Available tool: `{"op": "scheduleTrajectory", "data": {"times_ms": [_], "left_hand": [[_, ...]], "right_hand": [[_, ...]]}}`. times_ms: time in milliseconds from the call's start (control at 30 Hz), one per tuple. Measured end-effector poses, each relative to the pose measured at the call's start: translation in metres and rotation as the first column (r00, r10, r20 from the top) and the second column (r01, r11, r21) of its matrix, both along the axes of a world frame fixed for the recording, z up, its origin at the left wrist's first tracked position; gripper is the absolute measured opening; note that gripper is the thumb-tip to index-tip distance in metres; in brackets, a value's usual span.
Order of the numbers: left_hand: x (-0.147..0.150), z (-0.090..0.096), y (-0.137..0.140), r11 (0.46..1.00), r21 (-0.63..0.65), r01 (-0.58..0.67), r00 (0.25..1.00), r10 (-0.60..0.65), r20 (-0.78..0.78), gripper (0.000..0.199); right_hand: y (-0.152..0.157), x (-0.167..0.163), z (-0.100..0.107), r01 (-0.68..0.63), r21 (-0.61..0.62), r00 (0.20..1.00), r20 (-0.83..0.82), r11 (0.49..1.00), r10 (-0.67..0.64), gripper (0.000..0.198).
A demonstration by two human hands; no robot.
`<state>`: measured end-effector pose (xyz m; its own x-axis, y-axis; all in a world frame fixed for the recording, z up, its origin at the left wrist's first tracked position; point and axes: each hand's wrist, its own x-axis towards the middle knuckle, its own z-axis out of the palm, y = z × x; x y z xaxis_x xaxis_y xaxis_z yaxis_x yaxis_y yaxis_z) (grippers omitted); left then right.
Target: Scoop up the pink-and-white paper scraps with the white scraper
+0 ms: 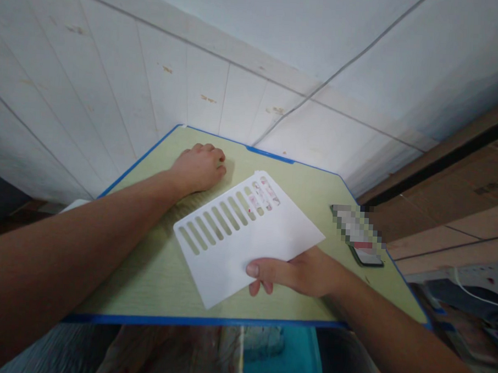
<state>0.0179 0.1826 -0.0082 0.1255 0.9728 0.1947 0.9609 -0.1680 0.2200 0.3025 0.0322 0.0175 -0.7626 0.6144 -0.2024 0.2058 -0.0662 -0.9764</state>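
Observation:
My right hand (298, 272) grips the near edge of a thin white slotted panel (254, 244), thumb on top and fingers underneath. The panel is tilted above the table, with a row of long rounded slots along its far side. Pink-and-white patterned pieces (262, 195) show in several slots at the right end of the row; table green shows through the others. My left hand (201, 165) rests on the table beyond the panel's left part. Its fingers are curled inward, and whatever may be in them is hidden.
The light green table (141, 281) has a blue rim. At the right lies a phone (358, 235), partly pixelated. A turquoise tub (282, 364) stands below the front edge. Behind the table is a white panelled wall with a grey cable (319, 89); cardboard boxes (446, 200) stand to the right.

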Motion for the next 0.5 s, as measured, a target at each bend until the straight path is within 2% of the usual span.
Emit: {"op": "scheduleTrajectory", "data": {"times_ms": [100, 267, 333, 500], "left_hand": [[-0.0005, 0.0, -0.0005, 1.0, -0.003, 0.009, 1.0, -0.009, -0.001, 0.054], [-0.0012, 0.0003, -0.001, 1.0, 0.0, 0.019, 1.0, -0.019, -0.001, 0.054], [-0.0018, 0.0002, -0.0005, 1.0, 0.005, 0.019, 1.0, -0.019, 0.004, 0.053], [-0.0029, 0.0006, 0.0002, 1.0, -0.012, 0.026, 1.0, -0.026, 0.005, 0.052]], "right_hand": [[0.0002, -0.0001, -0.0017, 0.011, -0.008, 1.0, -0.004, 1.0, -0.011, 0.044], [0.0057, 0.0043, -0.0025, 0.214, 0.013, 0.975, -0.068, 0.977, -0.212, 0.038], [0.0079, 0.0061, -0.0021, 0.245, 0.045, 0.969, -0.046, 0.969, -0.243, 0.035], [0.0082, 0.0068, -0.003, 0.061, -0.048, 0.998, 0.005, 0.997, -0.061, 0.042]]}}
